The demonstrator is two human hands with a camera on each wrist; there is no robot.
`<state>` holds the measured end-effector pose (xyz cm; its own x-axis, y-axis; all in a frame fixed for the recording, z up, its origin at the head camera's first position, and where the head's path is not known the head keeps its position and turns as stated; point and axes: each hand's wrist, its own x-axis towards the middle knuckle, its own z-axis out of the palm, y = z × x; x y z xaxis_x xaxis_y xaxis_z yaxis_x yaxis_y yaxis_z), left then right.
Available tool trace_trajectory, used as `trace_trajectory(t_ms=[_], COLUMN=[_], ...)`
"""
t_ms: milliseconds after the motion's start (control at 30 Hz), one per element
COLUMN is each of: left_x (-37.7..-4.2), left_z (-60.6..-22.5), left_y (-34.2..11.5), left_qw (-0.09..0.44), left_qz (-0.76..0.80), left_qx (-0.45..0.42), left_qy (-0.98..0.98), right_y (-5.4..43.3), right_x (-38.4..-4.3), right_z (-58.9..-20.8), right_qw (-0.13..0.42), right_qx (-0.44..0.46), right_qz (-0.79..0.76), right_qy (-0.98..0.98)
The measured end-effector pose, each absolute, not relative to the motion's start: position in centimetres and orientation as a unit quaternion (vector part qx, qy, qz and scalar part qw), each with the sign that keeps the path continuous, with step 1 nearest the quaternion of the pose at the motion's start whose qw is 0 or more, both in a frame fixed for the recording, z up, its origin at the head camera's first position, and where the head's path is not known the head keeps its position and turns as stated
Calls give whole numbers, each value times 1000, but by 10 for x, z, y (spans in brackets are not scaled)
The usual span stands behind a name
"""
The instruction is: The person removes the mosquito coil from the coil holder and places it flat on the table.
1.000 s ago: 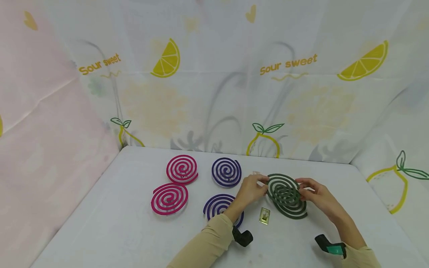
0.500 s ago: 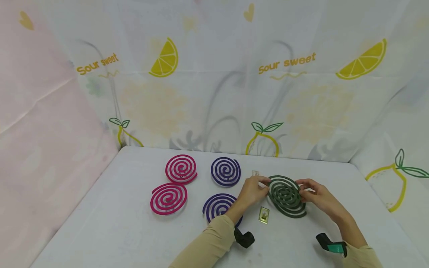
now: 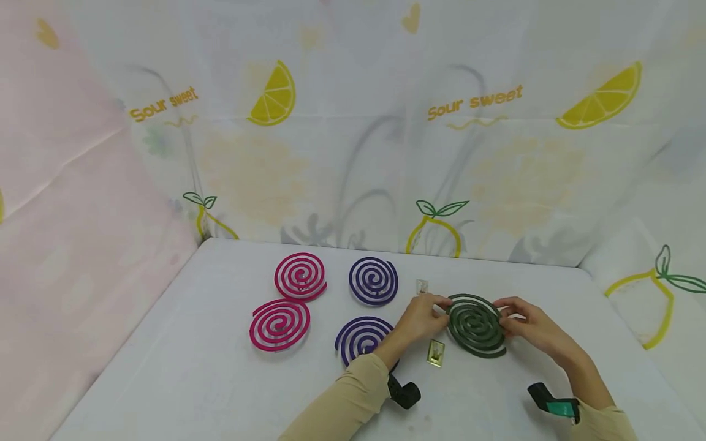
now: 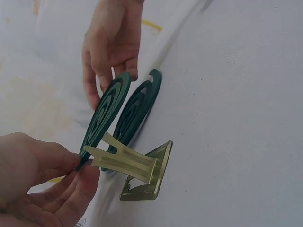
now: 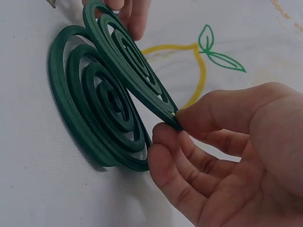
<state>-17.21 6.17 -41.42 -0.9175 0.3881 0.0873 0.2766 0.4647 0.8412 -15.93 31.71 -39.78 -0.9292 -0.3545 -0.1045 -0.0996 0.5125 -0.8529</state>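
Note:
Two green mosquito coils are at the right of the table in the head view. The upper coil (image 5: 120,71) is held by its edges between both hands, tilted and raised over the lower coil (image 5: 59,85), which lies on the table. My left hand (image 3: 421,318) pinches its left edge between thumb and fingers. On the opposite edge, the thumb and fingers of my right hand (image 3: 532,324) pinch the coil. A gold metal coil stand (image 4: 132,163) with an upright forked tab lies just below the left hand in the head view.
A second small stand (image 3: 421,286) lies behind the left hand. Two pink coils (image 3: 279,325) lie at the left and two purple coils (image 3: 373,281) in the middle; the left forearm partly covers the nearer purple one. A printed cloth (image 3: 353,153) hangs behind the table.
The upper green coil has moved slightly right and toward me, and now overlaps the lower one more closely in the head view. Both hands have shifted with it and keep their pinch.

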Motion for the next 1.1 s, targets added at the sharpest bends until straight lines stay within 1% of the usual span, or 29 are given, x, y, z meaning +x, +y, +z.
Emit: trace_trajectory(t_ms=[267,500,867,1100], left_x=[-171,-171,-168,-168], left_z=[-416,-419,-421,-423], left_y=[64,65,68,70], left_qw=[55,53,70,61], left_qz=[475,477,479,459], left_qx=[205,213,200,208], left_qy=[854,851,852,862], right_y=[320,322,327,329], right_x=[-158,-158,-158,-159], right_z=[-399,-399,-402,-403], right_qw=[140,150,162,168], right_qx=[-139,-127,-145,-142], right_qz=[-476,-475,-468,-462], right_qy=[857,858,857,859])
